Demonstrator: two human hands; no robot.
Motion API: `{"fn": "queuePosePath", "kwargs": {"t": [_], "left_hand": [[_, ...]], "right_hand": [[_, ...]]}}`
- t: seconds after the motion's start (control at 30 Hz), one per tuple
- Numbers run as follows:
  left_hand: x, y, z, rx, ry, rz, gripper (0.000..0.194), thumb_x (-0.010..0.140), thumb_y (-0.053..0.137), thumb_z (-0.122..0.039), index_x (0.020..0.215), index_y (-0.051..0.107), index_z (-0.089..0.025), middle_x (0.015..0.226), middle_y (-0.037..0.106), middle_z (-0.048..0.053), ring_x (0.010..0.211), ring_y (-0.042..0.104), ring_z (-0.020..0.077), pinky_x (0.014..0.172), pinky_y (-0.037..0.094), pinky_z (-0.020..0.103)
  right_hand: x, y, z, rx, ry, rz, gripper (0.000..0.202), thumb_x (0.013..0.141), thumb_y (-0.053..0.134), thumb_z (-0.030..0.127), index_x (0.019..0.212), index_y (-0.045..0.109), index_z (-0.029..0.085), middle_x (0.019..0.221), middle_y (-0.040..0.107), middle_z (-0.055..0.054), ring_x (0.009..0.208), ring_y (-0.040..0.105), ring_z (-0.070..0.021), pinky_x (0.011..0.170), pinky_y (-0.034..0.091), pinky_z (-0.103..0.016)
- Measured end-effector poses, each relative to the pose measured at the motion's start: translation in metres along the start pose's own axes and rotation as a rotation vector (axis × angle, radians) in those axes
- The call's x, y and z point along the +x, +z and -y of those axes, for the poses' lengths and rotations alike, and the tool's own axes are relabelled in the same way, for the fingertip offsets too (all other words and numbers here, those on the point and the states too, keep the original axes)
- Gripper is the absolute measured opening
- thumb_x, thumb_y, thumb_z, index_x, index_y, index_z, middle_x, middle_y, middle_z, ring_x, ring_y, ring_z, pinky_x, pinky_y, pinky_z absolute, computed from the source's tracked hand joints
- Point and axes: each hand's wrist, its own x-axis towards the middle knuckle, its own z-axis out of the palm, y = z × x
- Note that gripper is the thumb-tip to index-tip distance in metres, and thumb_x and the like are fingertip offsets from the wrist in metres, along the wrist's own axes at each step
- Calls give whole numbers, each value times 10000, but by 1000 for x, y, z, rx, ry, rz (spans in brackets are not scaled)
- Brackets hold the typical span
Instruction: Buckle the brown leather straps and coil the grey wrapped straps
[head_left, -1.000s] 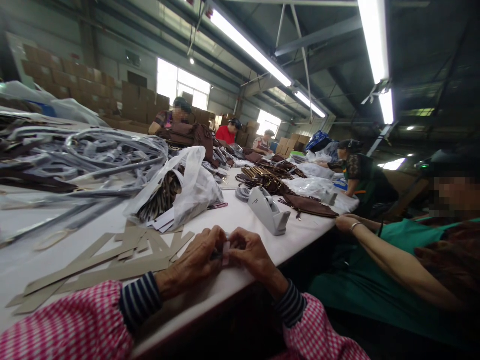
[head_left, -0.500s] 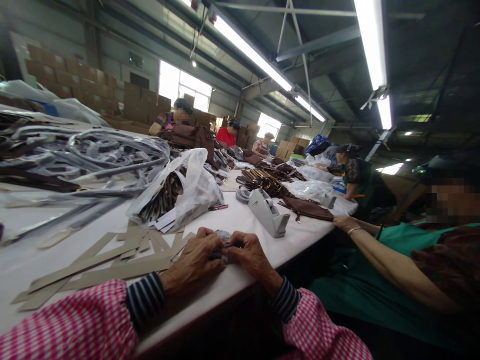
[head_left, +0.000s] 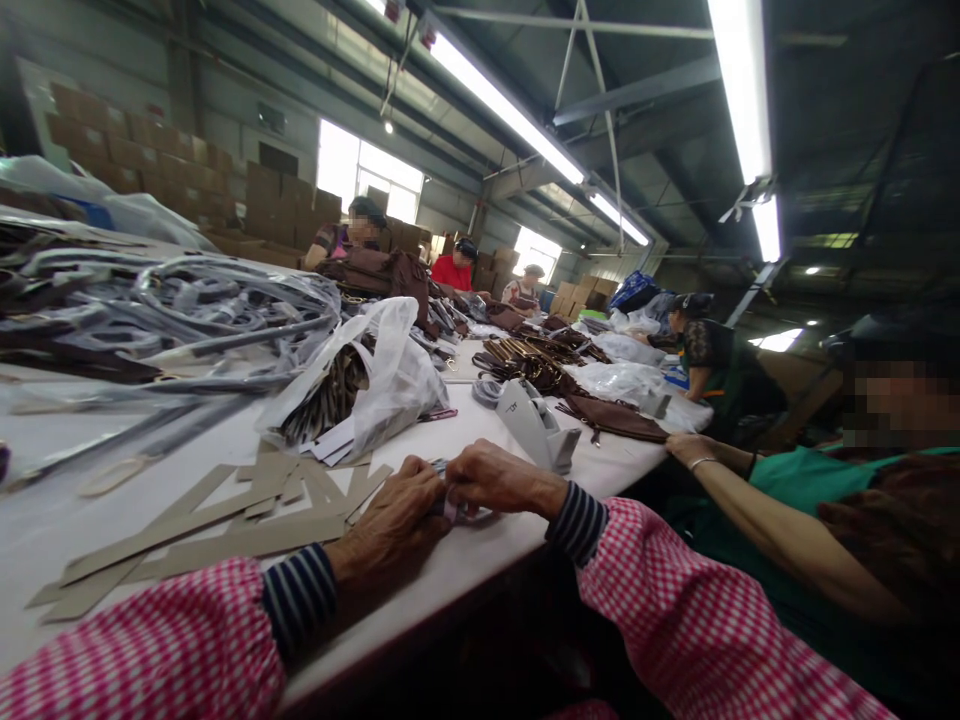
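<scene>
Near the table's front edge, my left hand [head_left: 397,515] is closed around a small grey piece wrapped in clear plastic [head_left: 451,507]. Bent fingers of my right hand [head_left: 504,478] pinch the same piece from the right and above. Most of it is hidden by both hands, so its kind cannot be made out. Just behind my right hand stands a grey tape dispenser [head_left: 536,425], partly covered by it. Flat grey-brown strips [head_left: 217,520] lie loosely piled to the left of my left hand.
Behind the strips, a white plastic bag [head_left: 397,375] holds many thin strips. Plastic-wrapped straps [head_left: 187,310] heap up at the left. Brown pouches [head_left: 619,415] and straps with gold hardware [head_left: 536,360] lie farther back. A co-worker's hand [head_left: 686,450] rests at the table's right edge.
My right hand has turned over the piece and its wrist and forearm have swung up and right, now in front of the tape dispenser. My left hand has barely moved.
</scene>
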Motion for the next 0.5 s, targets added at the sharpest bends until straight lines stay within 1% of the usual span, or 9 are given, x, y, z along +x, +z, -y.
{"fn": "queuePosePath", "kwargs": {"t": [0.1, 0.2, 0.27, 0.33, 0.4, 0.5], "left_hand": [[1, -2, -4, 73, -8, 35, 134, 988, 496, -288, 1034, 590, -204, 1091, 598, 86, 1054, 472, 278, 906, 421, 429], [6, 0, -6, 192, -37, 71, 185, 1007, 442, -275, 1059, 596, -187, 1118, 605, 116, 1087, 471, 302, 919, 434, 458], [9, 3, -5, 289, -60, 89, 188, 991, 444, -247, 1062, 600, -169, 1128, 609, 133, 1089, 472, 320, 903, 440, 476], [11, 6, -2, 359, -55, 103, 186, 977, 454, -226, 1063, 603, -155, 1142, 609, 146, 1086, 473, 332, 887, 439, 486], [12, 9, 1, 391, -43, 111, 187, 976, 456, -224, 1065, 603, -151, 1136, 610, 147, 1077, 476, 334, 870, 439, 482], [13, 11, 5, 399, -38, 103, 170, 983, 456, -232, 1046, 600, -166, 1106, 616, 131, 1070, 483, 325, 855, 441, 458]], "right_hand": [[-1, 3, 1, -192, -51, -39, 136, 823, 702, 65, 719, 679, 149, 673, 684, -8, 625, 575, -133, 596, 345, -250], [-9, 18, -2, -394, -91, -108, 45, 900, 682, 147, 857, 678, 159, 840, 732, -45, 711, 627, -161, 629, 372, -267], [-15, 31, -6, -471, -125, -174, 21, 931, 649, 157, 911, 651, 164, 900, 726, -56, 737, 635, -169, 627, 383, -270], [-19, 43, -10, -527, -172, -244, 64, 964, 601, 150, 907, 623, 171, 899, 708, -61, 746, 627, -175, 617, 384, -273], [-21, 50, -12, -540, -191, -295, 97, 979, 579, 152, 889, 604, 180, 884, 695, -57, 754, 619, -178, 613, 382, -271], [-27, 52, -9, -480, -145, -300, 55, 946, 616, 170, 901, 591, 188, 911, 688, -43, 788, 627, -176, 638, 401, -262]]}}
